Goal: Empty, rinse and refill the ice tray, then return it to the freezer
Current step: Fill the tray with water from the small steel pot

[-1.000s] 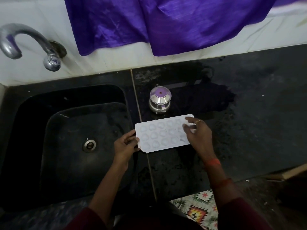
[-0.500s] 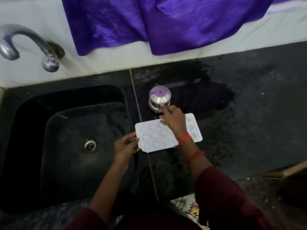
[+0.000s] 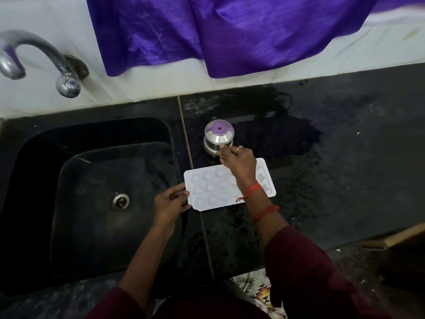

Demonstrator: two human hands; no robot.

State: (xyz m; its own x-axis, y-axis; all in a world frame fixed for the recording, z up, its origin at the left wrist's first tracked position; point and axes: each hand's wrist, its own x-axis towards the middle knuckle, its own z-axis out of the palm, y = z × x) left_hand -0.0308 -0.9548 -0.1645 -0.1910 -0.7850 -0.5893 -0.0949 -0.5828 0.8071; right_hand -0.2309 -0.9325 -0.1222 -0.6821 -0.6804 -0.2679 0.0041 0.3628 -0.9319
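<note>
The white ice tray (image 3: 207, 187) lies flat on the wet black counter (image 3: 356, 162), just right of the sink, with its moulded cells facing up. My left hand (image 3: 170, 202) grips the tray's left end. My right hand (image 3: 239, 162) reaches across the tray, and its fingertips touch the near side of a small steel pot (image 3: 218, 134) standing just behind the tray. The frame does not show whether those fingers close around the pot. My right wrist hides part of the tray's right half.
A black sink (image 3: 46, 139) with a metal drain (image 3: 119, 202) lies to the left. A curved steel tap (image 3: 46, 51) is mounted on the white wall above it. A purple cloth (image 3: 230, 31) hangs over the back wall. A patterned mat (image 3: 264, 293) lies on the floor.
My right hand left the tray's right end and moved up and left over the tray to the steel pot. The left hand and the tray stayed put.
</note>
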